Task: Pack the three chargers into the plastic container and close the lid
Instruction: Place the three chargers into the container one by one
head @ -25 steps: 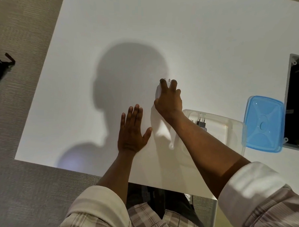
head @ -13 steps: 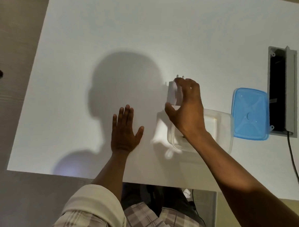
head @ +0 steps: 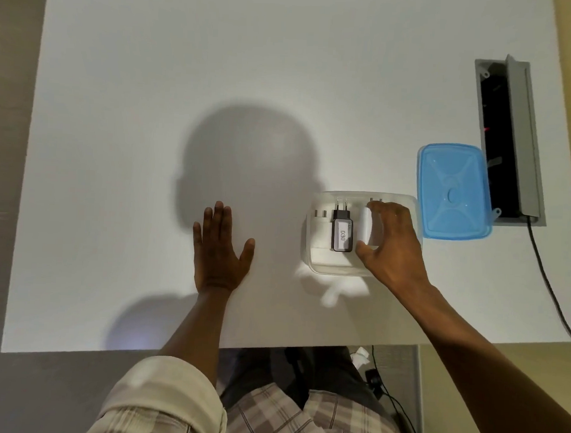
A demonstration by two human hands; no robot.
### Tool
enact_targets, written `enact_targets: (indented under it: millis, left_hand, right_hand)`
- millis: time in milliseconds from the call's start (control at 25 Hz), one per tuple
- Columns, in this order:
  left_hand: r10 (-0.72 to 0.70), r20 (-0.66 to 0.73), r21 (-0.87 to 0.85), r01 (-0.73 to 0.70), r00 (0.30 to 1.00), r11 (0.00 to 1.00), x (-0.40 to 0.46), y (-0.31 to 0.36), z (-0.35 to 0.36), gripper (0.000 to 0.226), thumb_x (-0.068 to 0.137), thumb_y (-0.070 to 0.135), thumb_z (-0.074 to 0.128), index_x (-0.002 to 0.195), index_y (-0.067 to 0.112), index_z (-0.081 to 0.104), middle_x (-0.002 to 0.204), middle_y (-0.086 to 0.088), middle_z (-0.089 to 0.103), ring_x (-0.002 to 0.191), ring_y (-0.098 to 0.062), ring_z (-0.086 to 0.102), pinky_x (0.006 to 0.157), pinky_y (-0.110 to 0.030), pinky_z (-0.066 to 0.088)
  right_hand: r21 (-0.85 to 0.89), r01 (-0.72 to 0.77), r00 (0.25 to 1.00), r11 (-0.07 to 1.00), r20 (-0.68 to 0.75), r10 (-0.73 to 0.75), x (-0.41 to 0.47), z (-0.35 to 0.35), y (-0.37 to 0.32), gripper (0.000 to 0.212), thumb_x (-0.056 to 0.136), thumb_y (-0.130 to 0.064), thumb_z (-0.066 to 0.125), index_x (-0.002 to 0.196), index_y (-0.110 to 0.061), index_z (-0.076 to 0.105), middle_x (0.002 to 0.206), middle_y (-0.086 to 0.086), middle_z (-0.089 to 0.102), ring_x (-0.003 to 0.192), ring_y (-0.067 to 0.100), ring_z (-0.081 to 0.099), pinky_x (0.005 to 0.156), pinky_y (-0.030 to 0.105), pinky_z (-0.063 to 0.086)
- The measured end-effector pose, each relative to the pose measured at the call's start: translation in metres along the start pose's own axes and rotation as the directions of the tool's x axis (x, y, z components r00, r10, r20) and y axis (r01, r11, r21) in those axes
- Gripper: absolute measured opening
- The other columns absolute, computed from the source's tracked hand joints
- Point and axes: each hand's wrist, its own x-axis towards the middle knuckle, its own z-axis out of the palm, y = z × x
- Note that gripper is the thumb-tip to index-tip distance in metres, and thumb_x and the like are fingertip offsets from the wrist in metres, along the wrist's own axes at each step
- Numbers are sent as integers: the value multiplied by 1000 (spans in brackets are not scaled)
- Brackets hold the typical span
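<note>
Three chargers in container [head: 312,247]; black charger [head: 341,232] labelled "030"; right hand [head: 391,244] fingers clamped on white charger [head: 367,228]

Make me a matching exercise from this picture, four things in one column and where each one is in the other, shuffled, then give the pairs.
Things:
1. black charger
2. blue lid
3. left hand
4. white charger with the right hand around it

Places:
A. flat on the bare table
B. right end of the container
C. on the table beside the container
D. middle of the container

Pairs: 1-D, 2-C, 3-A, 4-B
</note>
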Motion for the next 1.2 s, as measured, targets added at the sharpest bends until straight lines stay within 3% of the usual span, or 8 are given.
enact_targets:
  millis: [240, 560, 1000, 1200]
  left_hand:
    - [-13, 35, 30, 12, 999, 999, 1, 1, 0, 81, 95, 61, 28, 160, 16, 8, 169, -4, 9, 156, -24, 7, 127, -47, 10]
    - [-19, 32, 15, 19, 999, 1000, 0, 0, 1, 81, 95, 61, 29, 160, 18, 6, 169, -1, 6, 157, -21, 3, 128, -45, 6]
    - [1, -1, 12, -1, 1000, 1000, 3, 2, 2, 80, 95, 58, 32, 159, 15, 11, 169, -5, 12, 156, -25, 9, 127, -47, 9]
    - [-7, 91, -22, 9, 996, 1000, 16, -1, -3, 80, 95, 56, 34, 159, 13, 14, 169, -6, 12, 156, -26, 8, 127, -48, 8]
  right_hand:
    - [9, -61, 994, 998, 95, 59, 12, 21, 15, 76, 69, -20, 79, 138, -20, 47, 141, 12, 43, 119, 36, 53, 98, 46, 48]
    - [-23, -21, 993, 1000, 118, 23, 18, 31, 33, 76, 70, -19, 83, 138, -19, 48, 140, 12, 47, 121, 32, 52, 102, 41, 44]
    - [3, -23, 995, 1000, 93, 22, 15, 31, 38, 66, 83, -25, 72, 143, -15, 45, 149, 15, 39, 135, 30, 41, 109, 38, 36]
    - [30, -25, 999, 999, 23, 24, 19, 30, 25, 57, 86, -16, 67, 138, -6, 47, 143, 18, 43, 128, 35, 46, 108, 45, 39]
